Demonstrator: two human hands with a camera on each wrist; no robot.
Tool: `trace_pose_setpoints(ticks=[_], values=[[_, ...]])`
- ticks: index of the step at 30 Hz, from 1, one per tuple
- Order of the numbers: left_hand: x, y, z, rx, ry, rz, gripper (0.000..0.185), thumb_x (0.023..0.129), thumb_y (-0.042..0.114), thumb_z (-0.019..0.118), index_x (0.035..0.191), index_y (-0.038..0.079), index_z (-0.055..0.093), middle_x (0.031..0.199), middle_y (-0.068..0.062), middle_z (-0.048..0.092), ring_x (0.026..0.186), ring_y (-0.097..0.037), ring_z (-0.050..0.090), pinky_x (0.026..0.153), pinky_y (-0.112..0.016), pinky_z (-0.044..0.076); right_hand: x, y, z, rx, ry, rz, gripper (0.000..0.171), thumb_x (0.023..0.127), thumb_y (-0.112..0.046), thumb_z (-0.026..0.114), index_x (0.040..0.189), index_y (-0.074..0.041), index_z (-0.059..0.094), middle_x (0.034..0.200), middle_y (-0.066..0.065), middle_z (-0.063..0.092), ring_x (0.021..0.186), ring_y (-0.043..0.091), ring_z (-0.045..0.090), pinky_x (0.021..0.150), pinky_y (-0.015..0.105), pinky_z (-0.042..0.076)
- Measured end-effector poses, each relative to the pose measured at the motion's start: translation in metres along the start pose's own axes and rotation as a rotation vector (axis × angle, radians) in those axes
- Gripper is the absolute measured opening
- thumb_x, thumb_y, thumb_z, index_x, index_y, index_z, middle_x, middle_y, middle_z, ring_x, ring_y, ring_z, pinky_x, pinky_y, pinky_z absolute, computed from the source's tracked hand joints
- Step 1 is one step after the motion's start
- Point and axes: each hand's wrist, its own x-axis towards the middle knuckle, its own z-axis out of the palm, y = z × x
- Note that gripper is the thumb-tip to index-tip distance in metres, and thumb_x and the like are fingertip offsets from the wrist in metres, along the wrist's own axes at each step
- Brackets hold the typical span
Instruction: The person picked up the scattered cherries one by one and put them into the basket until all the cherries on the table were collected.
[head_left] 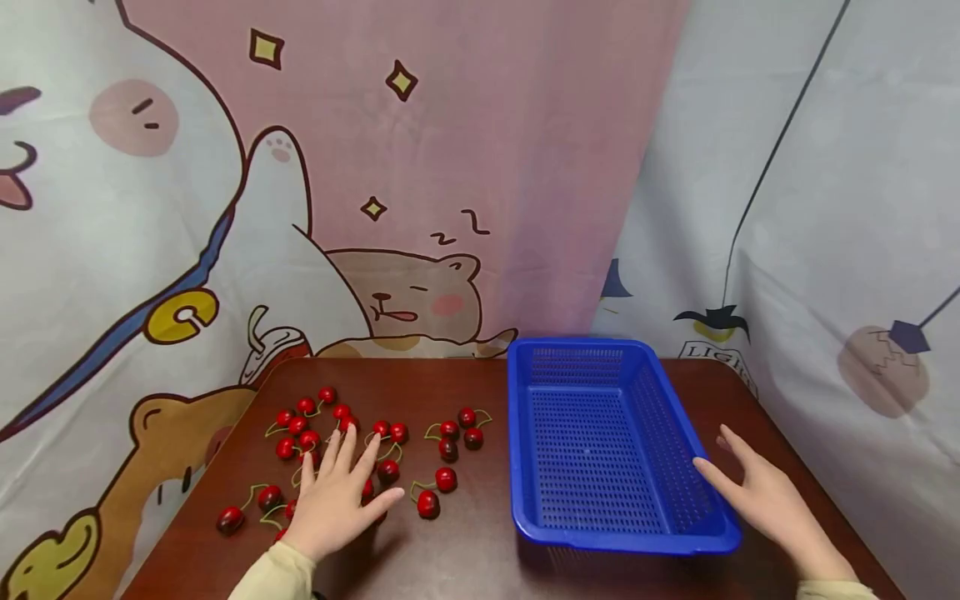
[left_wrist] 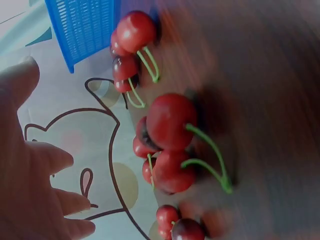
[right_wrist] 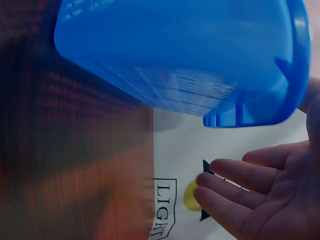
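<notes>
With fingers spread, my left hand [head_left: 335, 500] is over the pairs of red cherries on the left side of the table, holding none. Some cherries beneath it are hidden. In the left wrist view, a cherry pair joined by a green stem [left_wrist: 171, 122] lies on the wood beside the fingers. A blue plastic basket [head_left: 525, 521] with perforated walls stands upright right of the cherries, with nothing inside. My right hand [head_left: 772, 504] is beside its right wall, fingers extended, thumb close to the rim; whether they touch I cannot tell.
The dark brown wooden table [head_left: 465, 550] ends at a back edge close behind the basket. A printed curtain [head_left: 450, 167] hangs behind and along both sides. Between my left hand and the basket lie more cherries [head_left: 428, 503].
</notes>
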Motion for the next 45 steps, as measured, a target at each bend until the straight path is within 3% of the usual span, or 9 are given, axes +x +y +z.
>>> trace_pose_setpoints(ticks=[8, 14, 22, 31, 40, 45], values=[[0.003, 0.008, 0.011, -0.023, 0.022, 0.055, 0.086, 0.085, 0.071, 0.058, 0.147, 0.011, 0.049, 0.153, -0.023, 0.036, 0.143, -0.044, 0.028, 0.107, -0.072, 0.016, 0.002, -0.004, 0.008, 0.064, -0.014, 0.05, 0.081, 0.097, -0.045, 0.059, 0.142, 0.018, 0.033, 0.122, 0.037, 0.057, 0.11, 0.051, 0.059, 0.088, 0.061, 0.046], [0.008, 0.01, 0.015, -0.045, -0.015, 0.099, 0.088, 0.082, 0.067, 0.065, 0.145, 0.008, 0.05, 0.151, -0.023, 0.04, 0.141, -0.043, 0.032, 0.107, -0.07, 0.022, 0.005, -0.006, 0.011, 0.063, -0.035, 0.074, 0.073, 0.098, -0.039, 0.059, 0.138, 0.018, 0.038, 0.115, 0.037, 0.061, 0.104, 0.047, 0.062, 0.085, 0.058, 0.048], [0.017, 0.016, 0.016, -0.054, -0.057, 0.191, 0.076, 0.083, 0.047, 0.076, 0.14, 0.002, 0.054, 0.139, -0.023, 0.052, 0.133, -0.044, 0.042, 0.105, -0.063, 0.032, 0.004, -0.007, 0.014, 0.096, -0.06, 0.082, 0.056, 0.1, -0.029, 0.058, 0.135, 0.013, 0.045, 0.106, 0.024, 0.067, 0.08, 0.02, 0.066, 0.068, 0.035, 0.052], [0.033, 0.02, 0.015, -0.054, -0.077, 0.235, 0.059, 0.082, 0.032, 0.08, 0.128, -0.001, 0.063, 0.13, -0.022, 0.059, 0.123, -0.04, 0.053, 0.099, -0.057, 0.043, 0.001, -0.01, 0.018, 0.148, -0.031, 0.08, 0.052, 0.099, -0.022, 0.059, 0.134, 0.014, 0.045, 0.101, 0.022, 0.068, 0.073, 0.018, 0.067, 0.062, 0.029, 0.053], [0.046, 0.022, 0.018, -0.089, -0.061, 0.261, 0.047, 0.078, 0.02, 0.084, 0.118, 0.001, 0.069, 0.117, -0.016, 0.066, 0.113, -0.036, 0.06, 0.093, -0.052, 0.049, 0.002, -0.012, 0.02, 0.166, -0.045, 0.123, 0.054, 0.101, -0.023, 0.055, 0.136, 0.016, 0.041, 0.108, 0.032, 0.064, 0.077, 0.025, 0.069, 0.065, 0.037, 0.056], [0.052, 0.023, 0.022, -0.08, -0.057, 0.296, 0.038, 0.075, 0.014, 0.086, 0.108, 0.005, 0.072, 0.104, -0.009, 0.068, 0.098, -0.027, 0.064, 0.082, -0.044, 0.053, 0.001, -0.013, 0.02, 0.155, -0.02, 0.108, 0.052, 0.1, -0.021, 0.055, 0.135, 0.016, 0.043, 0.107, 0.032, 0.065, 0.076, 0.024, 0.068, 0.064, 0.037, 0.056]])
